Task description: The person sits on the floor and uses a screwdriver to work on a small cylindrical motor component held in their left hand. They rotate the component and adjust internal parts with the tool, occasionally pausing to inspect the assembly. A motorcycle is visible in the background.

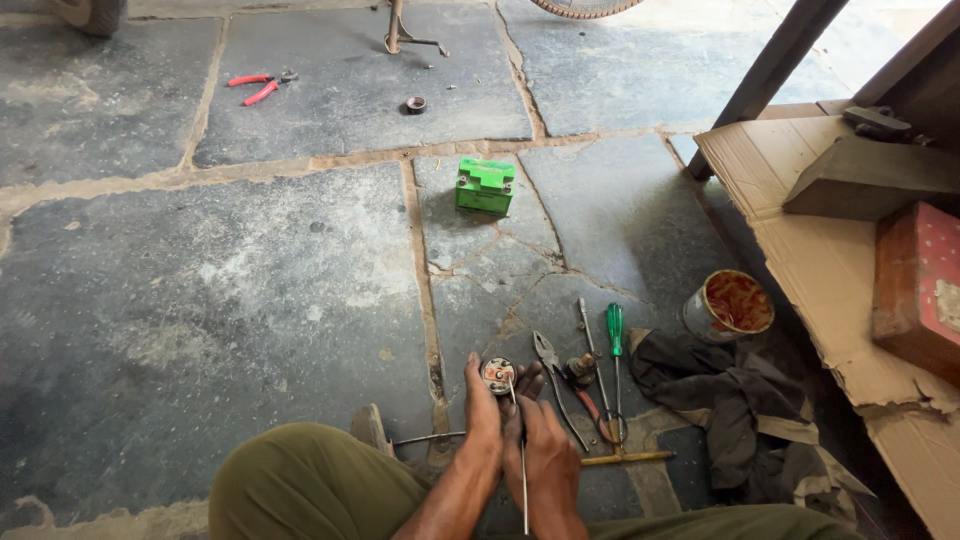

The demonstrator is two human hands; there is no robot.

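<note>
Landmark: a small round metal part with a pale face, low in the middle of the view, over a grey stone slab floor.
Left hand: cupped under and around the round part from its left side, fingers closed on it.
Right hand: just right of and below the round part, fingers curled around a thin metal rod whose tip meets the part's face.
Pliers: flat on the floor just right of the round part.
Green-handled screwdriver: right of the pliers, handle pointing away from the person.
Dark rag: crumpled, well right of the round part.
Rusty tin can: open, beyond the rag.
Green battery box: on the floor, well beyond the round part.
Red-handled pliers: far beyond, to the left.
Cardboard sheet: along the right edge.
</note>
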